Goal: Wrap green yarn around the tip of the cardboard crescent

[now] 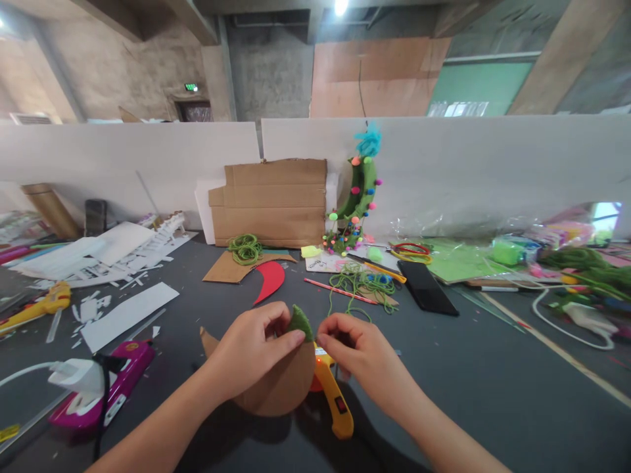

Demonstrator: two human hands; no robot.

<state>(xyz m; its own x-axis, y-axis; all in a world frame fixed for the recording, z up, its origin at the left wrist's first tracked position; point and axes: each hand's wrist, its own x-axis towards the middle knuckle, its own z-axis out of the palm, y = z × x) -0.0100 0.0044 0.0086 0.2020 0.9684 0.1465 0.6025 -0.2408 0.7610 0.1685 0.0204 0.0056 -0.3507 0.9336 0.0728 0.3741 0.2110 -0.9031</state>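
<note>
My left hand [266,345] is closed on a curved cardboard crescent [279,391], thumb and fingers pinching near its upper tip. Green yarn [300,320] covers that tip. Close to the crescent's right edge, my right hand [357,345] has its thumb and fingers pinched together; whatever lies between them is too small to make out. Behind and below the hands lies a yellow hot glue gun [338,407] with a red switch, partly hidden by the cardboard and my right hand. A red crescent piece [271,281] rests on the table beyond my left hand.
Green yarn [367,282] trails in loose loops beyond my right hand, near a utility knife [382,269] and a black phone [426,287]. A pompom-decorated green crescent [365,187] stands at the back. At left are a purple power strip [123,381] and a second glue gun [42,307].
</note>
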